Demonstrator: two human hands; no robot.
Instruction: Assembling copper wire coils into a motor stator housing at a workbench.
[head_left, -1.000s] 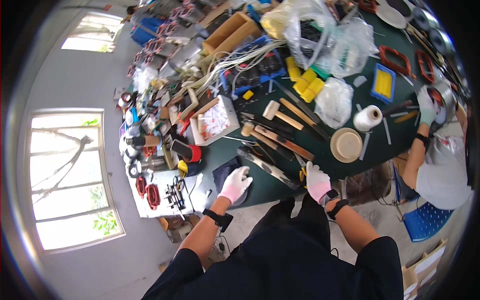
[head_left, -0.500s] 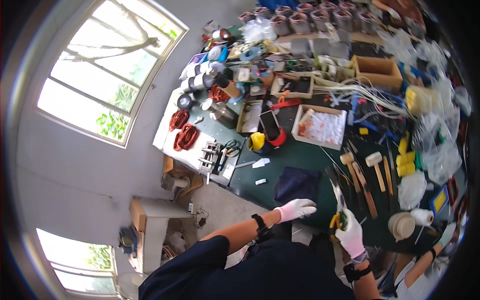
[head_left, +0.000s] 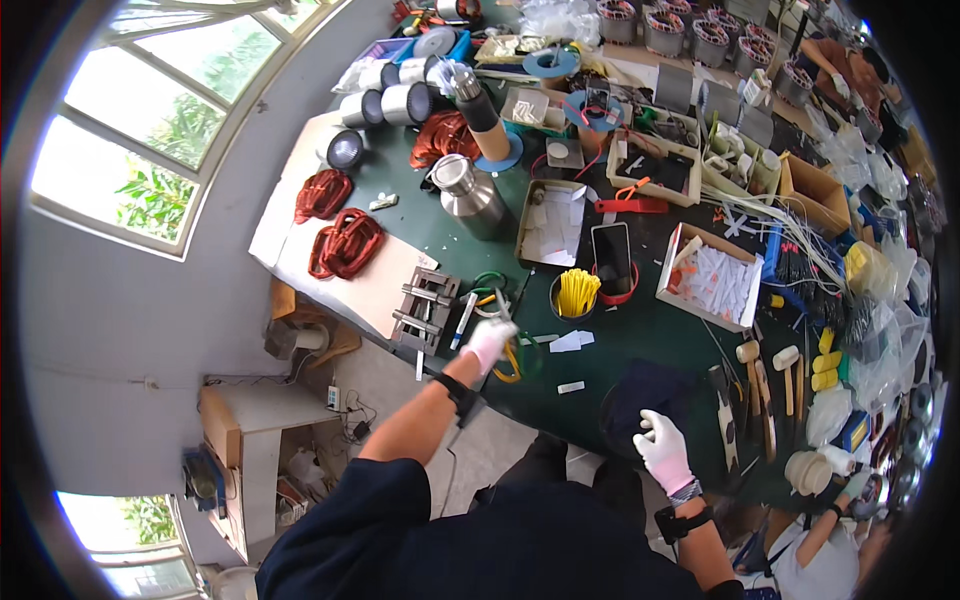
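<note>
Head view: near the left end of the front edge of the surface [head_left: 655, 338], the left hand [head_left: 489, 342] has its grip around a yellow-handled tool [head_left: 514, 362] (blurred, as is the hand), just beside a white pen [head_left: 463, 320] and a metal fixture [head_left: 423, 312]. Farther right along that edge, the right hand [head_left: 664, 452] has its grip released, fingers loosely curled, near a dark cloth [head_left: 645, 390].

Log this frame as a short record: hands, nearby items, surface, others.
left hand: at yellow-handled tool, apparently gripping it; blurred
right hand: loosely curled, nothing visibly held, by dark cloth
near left hand: metal fixture, white marker
farther in: yellow strips in dark cup, phone
surface: dark green table
others: co-worker, lower right
</note>
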